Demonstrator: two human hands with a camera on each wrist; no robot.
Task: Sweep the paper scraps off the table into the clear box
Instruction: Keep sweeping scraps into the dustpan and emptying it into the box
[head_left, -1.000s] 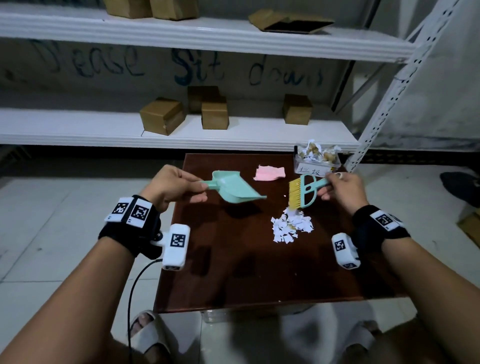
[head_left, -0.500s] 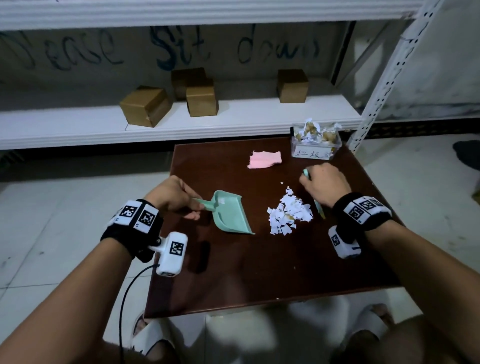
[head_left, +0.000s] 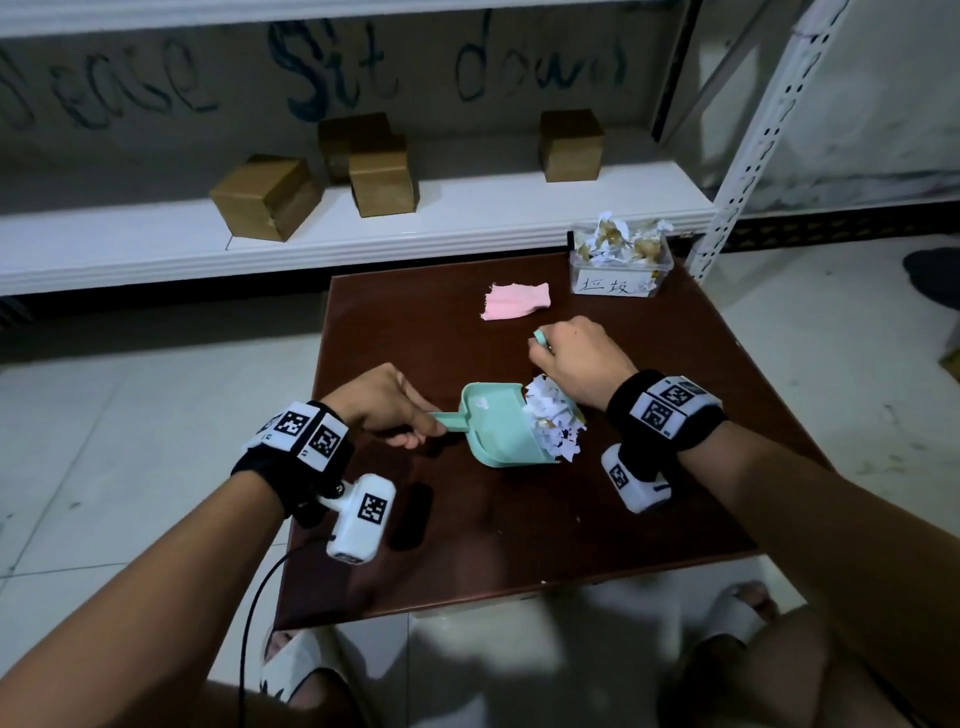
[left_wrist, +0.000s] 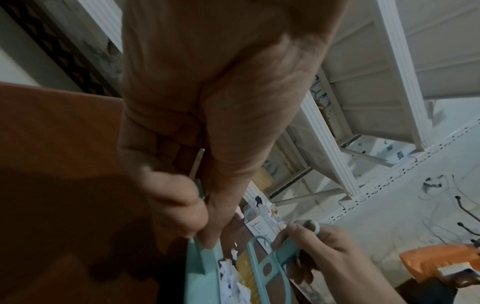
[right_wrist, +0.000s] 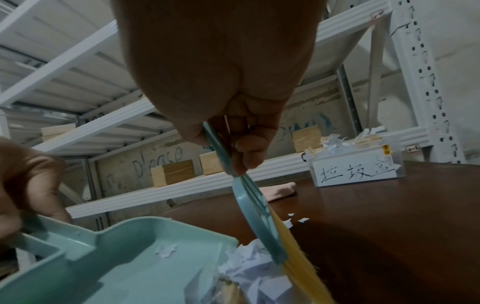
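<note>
Two hands engaged. My right hand (head_left: 576, 364) is curled around the teal plastic handle of the small hand brush (right_wrist: 255, 222), its yellow bristles (right_wrist: 298, 265) pressed against the pile of torn white paper scraps (head_left: 553, 423). My left hand (head_left: 382, 402) pinches the short handle of the mint-green plastic dustpan (head_left: 498, 434), whose open lip meets the pile on the dark brown wooden table (head_left: 519, 545). Most scraps sit bunched at the lip; one small piece lies inside the pan, and a few loose bits lie on the table behind the brush.

Risks, as I judge them: if the lip lifts off the table, scraps could slide under the pan. A hard stroke could flick light pieces over the pan's low side walls. The loose bits behind the bristles may be missed.

The clear plastic box with a handwritten white label (head_left: 618, 273) stands at the table's far right corner, well apart and already heaped with crumpled paper. Tipping there could spill over its rim. A pink cloth (head_left: 514, 304) lies near the box.
</note>
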